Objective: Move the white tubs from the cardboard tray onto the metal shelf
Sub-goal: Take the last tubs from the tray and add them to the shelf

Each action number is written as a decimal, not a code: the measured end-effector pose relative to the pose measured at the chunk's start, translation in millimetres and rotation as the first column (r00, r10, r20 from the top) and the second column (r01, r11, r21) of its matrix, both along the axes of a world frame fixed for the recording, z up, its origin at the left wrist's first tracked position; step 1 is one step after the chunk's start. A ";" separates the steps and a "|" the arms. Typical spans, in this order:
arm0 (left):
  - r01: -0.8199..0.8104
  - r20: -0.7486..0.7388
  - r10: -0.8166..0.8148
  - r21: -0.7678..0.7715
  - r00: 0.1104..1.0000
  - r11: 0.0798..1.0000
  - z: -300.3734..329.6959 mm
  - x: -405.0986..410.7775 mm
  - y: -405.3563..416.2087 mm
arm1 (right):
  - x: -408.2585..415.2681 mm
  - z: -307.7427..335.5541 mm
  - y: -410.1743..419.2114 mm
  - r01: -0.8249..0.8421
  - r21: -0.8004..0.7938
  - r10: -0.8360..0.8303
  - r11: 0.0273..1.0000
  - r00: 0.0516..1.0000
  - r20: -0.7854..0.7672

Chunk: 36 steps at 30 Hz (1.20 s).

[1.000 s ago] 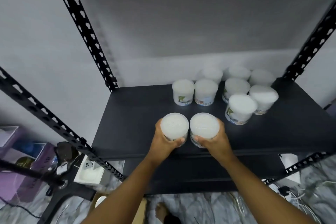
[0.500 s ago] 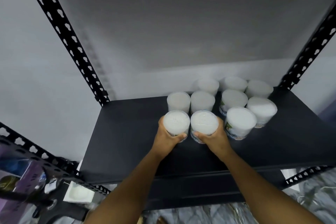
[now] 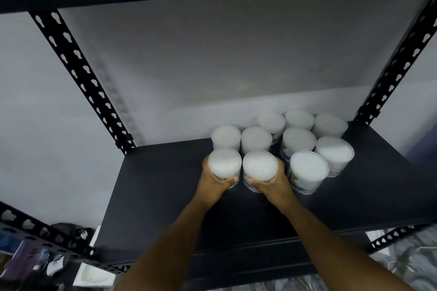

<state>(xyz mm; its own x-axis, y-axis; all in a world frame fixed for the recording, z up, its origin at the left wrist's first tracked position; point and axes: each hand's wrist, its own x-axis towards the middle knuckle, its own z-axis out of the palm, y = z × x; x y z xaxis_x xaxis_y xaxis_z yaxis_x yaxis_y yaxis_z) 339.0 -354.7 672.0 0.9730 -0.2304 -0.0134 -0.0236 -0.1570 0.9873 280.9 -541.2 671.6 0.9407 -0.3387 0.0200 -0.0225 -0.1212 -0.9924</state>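
Left hand [image 3: 212, 184] grips one white tub [image 3: 224, 164]; right hand [image 3: 272, 184] grips the adjacent tub [image 3: 259, 168]. Both tubs sit upright on the metal shelf [image 3: 153, 196], just near of eight others.

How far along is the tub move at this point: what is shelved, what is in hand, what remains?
Done: eight white tubs stand grouped at the right rear of the metal shelf. In hand: the left hand grips one tub and the right hand grips another tub, side by side just in front of that group. Left: the cardboard tray is out of view, so any remaining tubs cannot be counted.
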 end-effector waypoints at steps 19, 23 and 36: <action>-0.002 -0.002 0.003 0.088 1.000 0.996 2.4 30.2 -1.6 | 32.0 1.7 -2.2 0.060 -0.029 -0.059 0.998 0.996 0.062; 0.000 -0.013 0.001 0.089 1.000 0.996 1.5 35.2 -2.7 | 36.0 2.0 -2.6 0.074 -0.042 -0.071 0.996 0.996 0.053; 0.042 -0.049 -0.037 0.098 0.998 0.994 7.6 48.4 -1.5 | 45.6 8.4 -6.9 0.007 -0.109 -0.007 0.994 1.000 0.000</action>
<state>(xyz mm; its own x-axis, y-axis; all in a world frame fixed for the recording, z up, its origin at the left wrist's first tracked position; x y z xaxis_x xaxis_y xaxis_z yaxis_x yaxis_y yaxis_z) 387.4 -356.1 679.6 0.9609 -0.2641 -0.0832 0.0139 -0.2543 0.9670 326.5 -548.1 680.0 0.9383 -0.3412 0.0565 -0.0245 -0.2286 -0.9732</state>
